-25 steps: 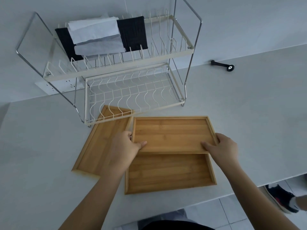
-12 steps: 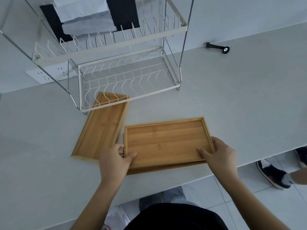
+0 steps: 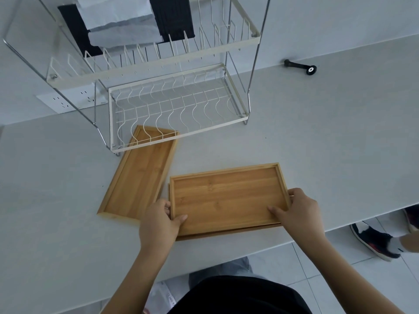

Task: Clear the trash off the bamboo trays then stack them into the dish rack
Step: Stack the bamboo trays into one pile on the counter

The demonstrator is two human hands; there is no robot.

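Note:
A bamboo tray [image 3: 226, 198] lies stacked on a second bamboo tray [image 3: 229, 235], of which only the front edge shows. My left hand [image 3: 159, 219] grips the top tray's left end and my right hand [image 3: 299, 211] grips its right end. A third bamboo tray [image 3: 138, 177] lies at an angle to the left, its far end under the white two-tier dish rack [image 3: 172, 137]. No trash is visible on the trays.
Black and grey-white flat items [image 3: 122, 21] stand in the rack's upper tier; the lower tier holds nothing. A black handle-like object [image 3: 299, 66] lies at the back right. A wall socket [image 3: 68, 100] sits behind the rack. Another person's shoe [image 3: 374, 241] is on the floor at right.
The tray in my hands has come toward me and now sits squarely on the front tray, covering nearly all of it. The view tilted down.

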